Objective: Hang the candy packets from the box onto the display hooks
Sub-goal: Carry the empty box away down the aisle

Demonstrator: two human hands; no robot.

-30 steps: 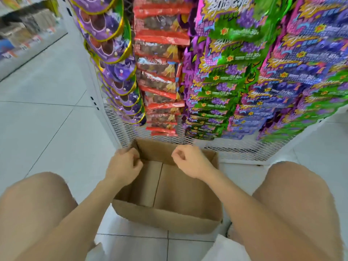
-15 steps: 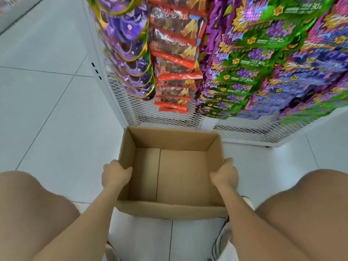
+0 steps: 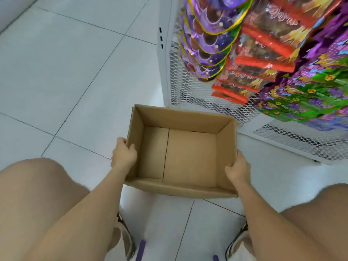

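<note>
— Closest in, on the near side of the cardboard box point(image 3: 180, 120)?

— Two bare knees point(image 3: 43, 194), one off each near corner of the box. A pair of shoes point(image 3: 125, 240) on the tiles, just short of its near wall.

— And at the box itself?

— Left hand point(image 3: 123, 154) wrapped over the top edge of the box's left wall, thumb hooked inside, fingers down the outside. Right hand point(image 3: 238, 170) gripping the right wall toward the near corner in the same way, thumb in, fingers out. Both curled firmly on cardboard alone.

— Inside the box?

— Plain cardboard bottom in full view, with a flap seam left of centre. Resting on the floor or lifted a little: cannot tell.

— Left of the box?

— Pale floor tiles point(image 3: 66, 72), stretching off to the far left.

— Beyond the box, then?

— White mesh rack point(image 3: 188, 95), with its corner post just behind the box's far wall. On it, candy packets point(image 3: 259, 76), above and to the far right of the box. Round purple packets point(image 3: 207, 44) nearest the post, red packets point(image 3: 263, 48) next along to the right, green-and-purple packets point(image 3: 310, 95) furthest right. All hanging in overlapping columns, well apart from both hands. Hooks hidden behind the packets.
</note>
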